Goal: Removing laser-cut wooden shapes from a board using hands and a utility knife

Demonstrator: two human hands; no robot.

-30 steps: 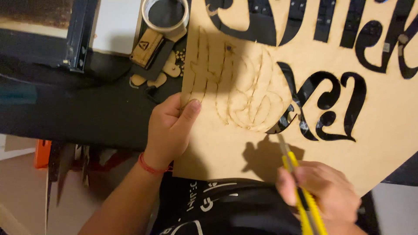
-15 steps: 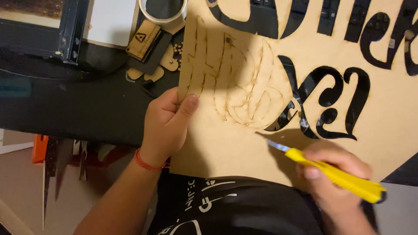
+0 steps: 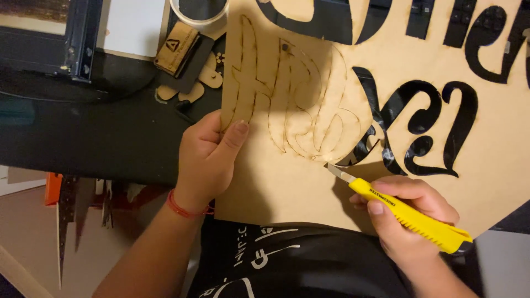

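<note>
A thin tan wooden board (image 3: 292, 182) with laser-cut script letters lies across a dark table. Some letters on the right are cut out and show black; the letters at the left are only scored outlines (image 3: 292, 105). My left hand (image 3: 207, 157) grips the board's left edge, thumb on top. My right hand (image 3: 406, 215) holds a yellow utility knife (image 3: 406, 212). Its short blade tip (image 3: 334, 170) rests on the board just below the scored outlines.
At the top left sit a roll of tape (image 3: 199, 10), a small wooden tag (image 3: 175, 48), several small wood cut-outs (image 3: 196, 83), a white sheet (image 3: 135, 25) and a black frame (image 3: 83, 38). An orange object (image 3: 52, 187) stands below the table edge. My dark printed shirt (image 3: 287, 265) fills the bottom.
The knife swung from upright to slanting, its blade now pointing up-left onto the board near the scored letters. My left hand kept its grip on the board's edge.
</note>
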